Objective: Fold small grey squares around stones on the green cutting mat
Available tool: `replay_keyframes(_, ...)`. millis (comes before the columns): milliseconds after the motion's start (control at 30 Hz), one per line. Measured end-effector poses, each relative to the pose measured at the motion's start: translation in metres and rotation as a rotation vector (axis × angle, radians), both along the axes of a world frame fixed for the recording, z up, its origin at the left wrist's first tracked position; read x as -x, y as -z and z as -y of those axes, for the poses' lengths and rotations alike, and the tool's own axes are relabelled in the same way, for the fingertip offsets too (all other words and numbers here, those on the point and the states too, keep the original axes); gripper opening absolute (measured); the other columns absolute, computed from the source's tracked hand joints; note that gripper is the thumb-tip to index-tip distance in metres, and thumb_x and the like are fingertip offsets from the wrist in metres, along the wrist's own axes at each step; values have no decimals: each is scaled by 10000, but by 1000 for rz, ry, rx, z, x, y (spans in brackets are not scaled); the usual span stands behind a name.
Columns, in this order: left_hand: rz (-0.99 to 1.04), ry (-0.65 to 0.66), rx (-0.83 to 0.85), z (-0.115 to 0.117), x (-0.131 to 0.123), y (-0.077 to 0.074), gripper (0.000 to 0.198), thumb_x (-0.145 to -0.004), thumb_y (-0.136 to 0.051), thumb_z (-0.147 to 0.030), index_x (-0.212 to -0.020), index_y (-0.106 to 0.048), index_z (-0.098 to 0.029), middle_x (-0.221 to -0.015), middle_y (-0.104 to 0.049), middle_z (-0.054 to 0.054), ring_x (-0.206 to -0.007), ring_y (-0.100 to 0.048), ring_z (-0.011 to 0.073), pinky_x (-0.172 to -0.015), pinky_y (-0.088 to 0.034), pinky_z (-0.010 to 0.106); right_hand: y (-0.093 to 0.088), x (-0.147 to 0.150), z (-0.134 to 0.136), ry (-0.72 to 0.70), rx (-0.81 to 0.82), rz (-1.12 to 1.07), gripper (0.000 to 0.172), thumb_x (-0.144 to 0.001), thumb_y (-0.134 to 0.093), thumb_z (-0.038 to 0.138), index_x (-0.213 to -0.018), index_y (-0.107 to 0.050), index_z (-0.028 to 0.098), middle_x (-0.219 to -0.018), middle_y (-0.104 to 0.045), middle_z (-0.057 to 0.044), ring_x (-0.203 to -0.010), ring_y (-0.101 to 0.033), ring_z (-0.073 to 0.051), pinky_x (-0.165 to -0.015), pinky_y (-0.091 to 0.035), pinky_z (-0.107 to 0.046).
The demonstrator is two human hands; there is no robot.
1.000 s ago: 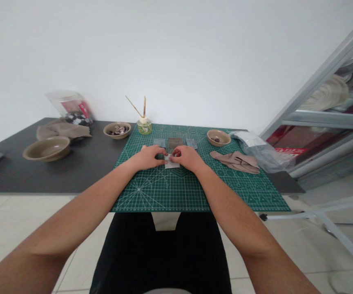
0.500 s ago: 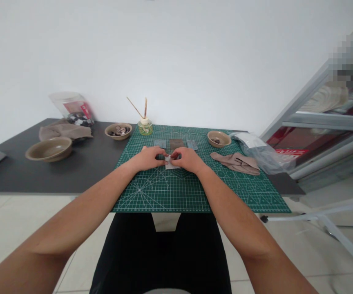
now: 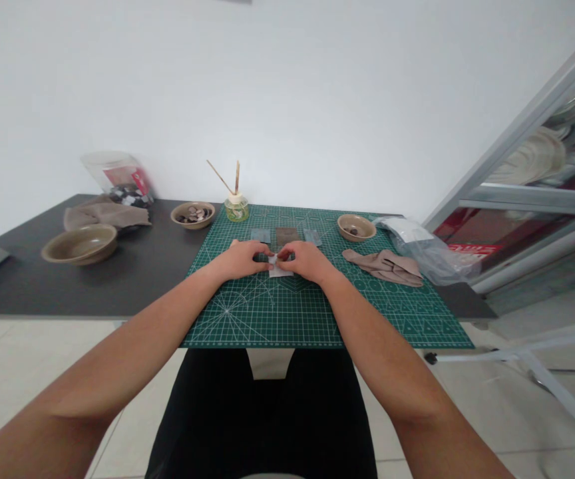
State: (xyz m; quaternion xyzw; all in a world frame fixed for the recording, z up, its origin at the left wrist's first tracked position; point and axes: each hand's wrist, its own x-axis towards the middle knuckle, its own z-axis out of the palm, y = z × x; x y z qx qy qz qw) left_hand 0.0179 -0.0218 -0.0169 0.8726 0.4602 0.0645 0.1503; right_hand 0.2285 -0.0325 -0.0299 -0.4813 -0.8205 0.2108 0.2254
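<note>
The left hand and the right hand are held with thumbs and fingers narrowed; whether anything is gripped cannot be told. One pale square is placed between them at the fingertips, on one green mat. Beyond, three darker squares are laid. Three bowls, two cloths and one bottle are counted along the bench.

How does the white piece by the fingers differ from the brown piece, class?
The white piece is pale, the brown piece dark. The left hand and right hand touch the white piece; the brown piece lies farther off, between grey-blue pieces. Both lie on the green mat.
</note>
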Motion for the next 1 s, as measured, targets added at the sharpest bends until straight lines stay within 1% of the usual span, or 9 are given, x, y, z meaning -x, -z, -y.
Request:
replay_keyframes(167,-21,-4,-14,-2,1,3,422,-850,-583,-523,-1141,-683,-234,-1028,-714,68,-981,-626,268,-911,-354,417,2,-3,-2,38,26,0,160,-780,-738,253,-916,-757,170,-908,-760,-45,-832,-676,-165,-766,-469,-267)
replay_keyframes(300,-18,-5,-18,-2,0,2,417,-849,-581,-523,-1129,-691,-234,-1026,-712,70,-979,-626,273,-915,-357,419,1,1,-2,75,-60,65,148,-824,-706,266,-925,-760,173,-949,-758,-66,-904,-676,-196,-817,-463,-296)
replay_keyframes(400,-21,-12,-19,-1,-1,1,411,-846,-590,-506,-1135,-689,-232,-1021,-713,64,-970,-630,271,-926,-352,419,2,4,-1,32,-67,55,156,-837,-698,274,-941,-762,176,-957,-761,-63,-914,-678,-193,-825,-458,-292)
replay_keyframes(567,-6,-16,1,-1,-1,1,415,-844,-591,-513,-1138,-692,-238,-1025,-715,51,-948,-628,258,-918,-351,412,2,3,2,-7,-29,-12,139,-787,-727,271,-887,-762,182,-889,-762,-31,-830,-680,-166,-753,-459,-265)
replay_keyframes(667,-4,-19,10,0,-1,0,422,-848,-586,-513,-1151,-694,-239,-992,-712,50,-919,-629,250,-892,-363,399,1,-1,2,26,8,-36,130,-747,-740,230,-865,-758,179,-869,-760,-32,-808,-679,-161,-736,-463,-260)
replay_keyframes(833,-18,-13,-2,0,-1,-1,435,-851,-582,-520,-1155,-695,-230,-932,-707,51,-875,-631,244,-882,-363,397,-1,0,1,110,-10,11,132,-779,-724,246,-878,-766,170,-901,-765,-61,-848,-683,-190,-770,-469,-292)
replay_keyframes(900,-17,-14,-8,0,-1,-2,429,-848,-583,-517,-1141,-696,-225,-930,-707,49,-873,-629,241,-869,-367,385,-1,4,2,93,-30,14,151,-796,-715,251,-912,-770,171,-923,-766,-62,-873,-686,-191,-787,-468,-291)
replay_keyframes(1000,-20,-14,-8,0,-1,-3,413,-842,-588,-496,-1129,-692,-217,-921,-708,44,-871,-625,232,-845,-369,358,1,8,3,18,-43,-5,166,-803,-723,266,-929,-773,170,-926,-766,-56,-886,-689,-186,-793,-465,-279)
